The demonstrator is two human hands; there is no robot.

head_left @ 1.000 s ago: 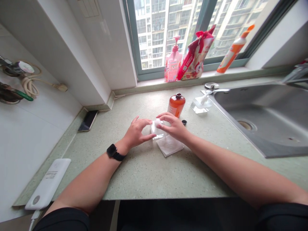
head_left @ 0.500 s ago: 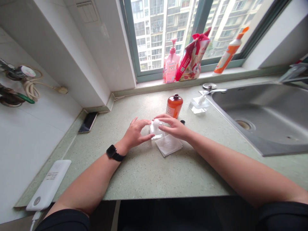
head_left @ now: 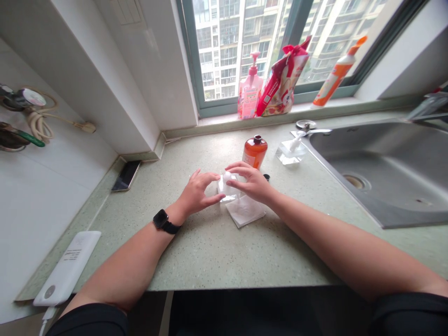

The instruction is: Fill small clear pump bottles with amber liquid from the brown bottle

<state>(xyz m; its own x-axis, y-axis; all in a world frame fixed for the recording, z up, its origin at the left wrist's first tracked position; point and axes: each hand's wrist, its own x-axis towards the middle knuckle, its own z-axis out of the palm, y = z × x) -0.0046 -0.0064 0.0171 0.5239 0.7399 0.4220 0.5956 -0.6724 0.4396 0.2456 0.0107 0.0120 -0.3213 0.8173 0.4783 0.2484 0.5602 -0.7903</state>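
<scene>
A small clear square bottle [head_left: 228, 192] with a white pump top [head_left: 227, 177] stands on the counter between my hands. My left hand [head_left: 199, 190] steadies the bottle's left side, thumb at the front and fingers behind. Around the white top, the thumb and fingers of my right hand [head_left: 252, 183] are curled. Part of the top is hidden by those fingers. Folded white tissue [head_left: 247, 212] lies just in front of the bottle. Behind my right hand is an uncapped amber bottle [head_left: 255, 151], and its small black cap [head_left: 266, 178] rests beside it.
A second clear pump bottle [head_left: 291, 151] stands by the steel sink [head_left: 385, 186] on the right. On the left lie a phone [head_left: 126, 176] and a white power bank [head_left: 68, 268]. A pink pump bottle [head_left: 249, 95], a red bag [head_left: 285, 84] and an orange bottle [head_left: 336, 77] line the windowsill.
My right hand's fingers have shifted and bent more around the white pump top. The left hand keeps its hold on the bottle. The view has moved slightly.
</scene>
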